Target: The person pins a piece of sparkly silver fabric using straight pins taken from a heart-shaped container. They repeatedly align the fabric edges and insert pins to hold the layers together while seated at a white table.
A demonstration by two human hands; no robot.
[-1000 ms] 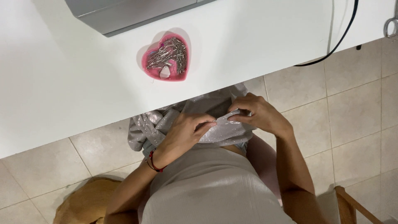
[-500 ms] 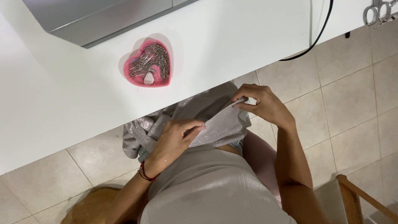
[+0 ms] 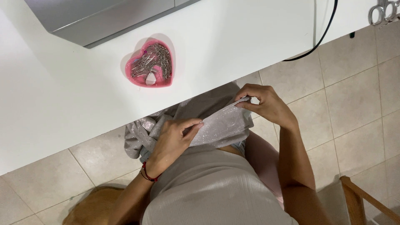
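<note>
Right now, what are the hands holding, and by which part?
Both hold the grey fabric along its top edge: the right hand pinches the raised right end, and the left hand grips the edge lower down.

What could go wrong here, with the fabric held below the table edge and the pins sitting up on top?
1. The glittery grey fabric is stretched between the left hand and right hand with a bunch hanging toward the tiled floor; it may drag or slip.
2. The pink heart-shaped pin dish sits near the white table edge; a knock might spill pins.
3. The black cable hanging off the edge could snag.
</note>
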